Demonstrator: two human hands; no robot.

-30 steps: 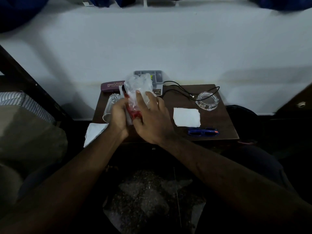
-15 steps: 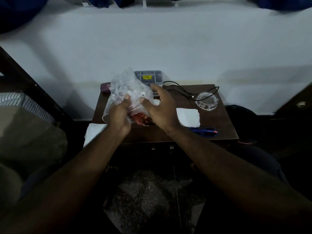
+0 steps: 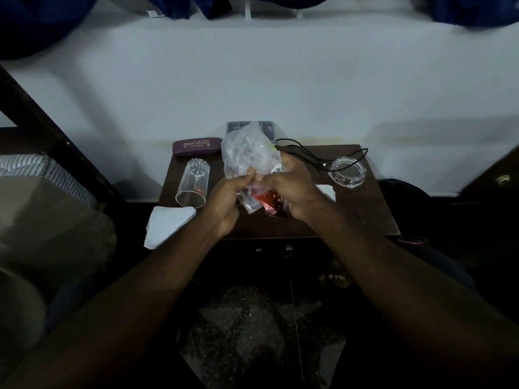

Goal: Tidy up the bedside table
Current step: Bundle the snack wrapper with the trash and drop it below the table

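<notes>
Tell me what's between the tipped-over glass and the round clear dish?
The head view shows the left hand and right hand gripping a crumpled plastic bag, plus a black cable.

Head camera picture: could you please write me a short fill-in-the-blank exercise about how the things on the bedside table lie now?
1. The drinking glass lies on its ____ on the bedside table.
2. A ____ wrapper shows low between the left hand and the right hand, which hold the clear plastic bag.
3. The white tissue hangs over the table's front ____ corner.

Missing words: side; red; left.
</notes>
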